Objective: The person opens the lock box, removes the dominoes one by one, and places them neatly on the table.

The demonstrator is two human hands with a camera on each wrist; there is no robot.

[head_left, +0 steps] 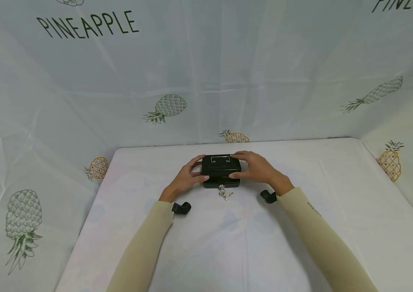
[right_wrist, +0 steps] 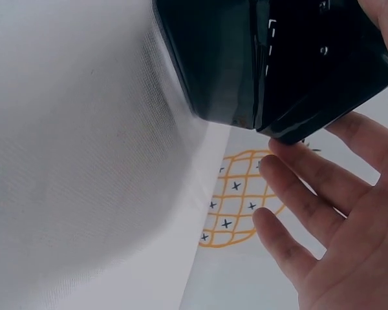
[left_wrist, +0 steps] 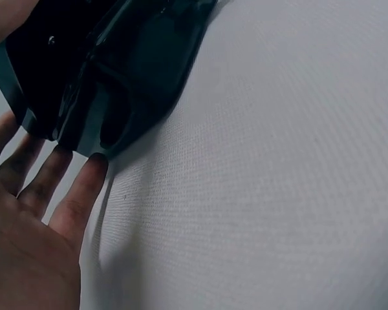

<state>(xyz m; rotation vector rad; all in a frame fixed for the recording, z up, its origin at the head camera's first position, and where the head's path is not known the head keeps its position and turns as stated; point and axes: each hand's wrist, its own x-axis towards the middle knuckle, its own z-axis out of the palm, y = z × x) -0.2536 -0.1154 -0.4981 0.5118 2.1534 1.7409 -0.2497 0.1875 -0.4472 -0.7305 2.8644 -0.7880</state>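
Note:
A black metal cash box (head_left: 221, 164) with a wire handle on its lid (head_left: 215, 167) stands near the table's far edge. Keys (head_left: 225, 196) hang at its front. The lid seems tilted up a little at the front. My left hand (head_left: 186, 177) holds the lid's left end, thumb at the front corner and fingers toward the back. At the right end my right hand (head_left: 257, 167) grips likewise. Fingertips (left_wrist: 94, 165) touch the box's end in the left wrist view. In the right wrist view, some fingers (right_wrist: 288, 236) are spread apart from the box. Its inside is hidden.
A white cloth covers the table (head_left: 206, 243), whose far edge meets a hanging sheet (head_left: 265, 101) printed with pineapples. Similar sheeting hangs at both sides. Small black wrist cameras (head_left: 181, 208) sit beneath both sleeves.

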